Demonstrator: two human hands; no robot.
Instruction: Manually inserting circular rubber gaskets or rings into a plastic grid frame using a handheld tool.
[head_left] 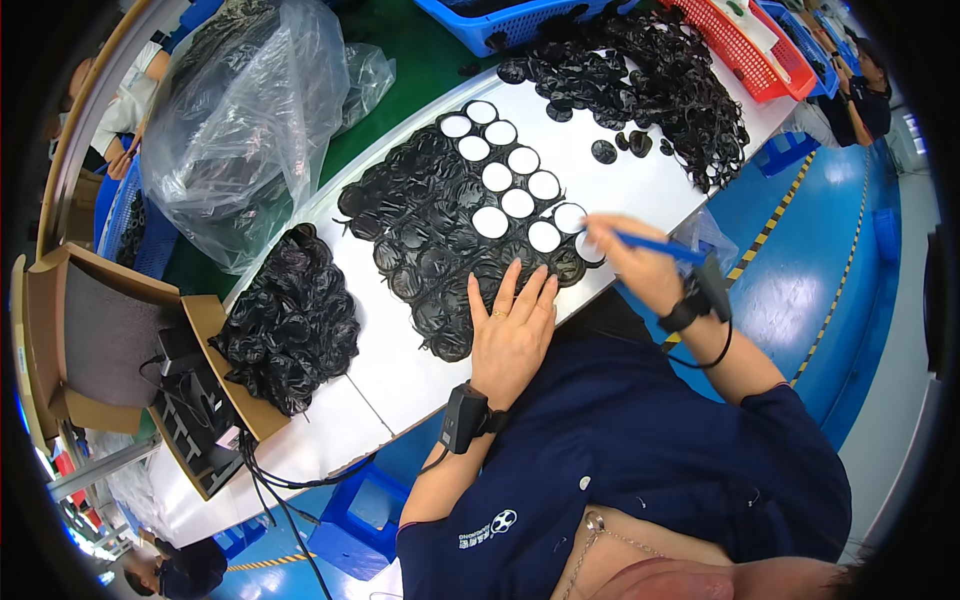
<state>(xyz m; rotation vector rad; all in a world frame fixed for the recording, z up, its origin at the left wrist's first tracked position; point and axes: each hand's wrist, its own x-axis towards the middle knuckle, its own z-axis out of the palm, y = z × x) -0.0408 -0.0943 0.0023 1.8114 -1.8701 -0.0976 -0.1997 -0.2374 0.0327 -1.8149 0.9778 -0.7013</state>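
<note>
My left hand (512, 330) lies with its fingers stretched out on the near edge of a dense patch of black, round, thin pieces (425, 235) with stringy edges. Along the patch's right side several pieces show white round faces (517, 203). In my right hand (638, 270) is a slim blue stick-shaped tool (655, 246); its exact kind I cannot make out. The fingertips of that hand are at the rightmost white-faced piece (589, 247), partly covering it. Black devices (463, 418) are strapped on both wrists.
The white table (640, 190) also bears a black heap (290, 320) at left and a larger loose heap (640, 80) at the far right. An open cardboard box (90, 340) with cables stands left. Blue (500, 30) and red baskets (755, 50) line the far side. Other people are around.
</note>
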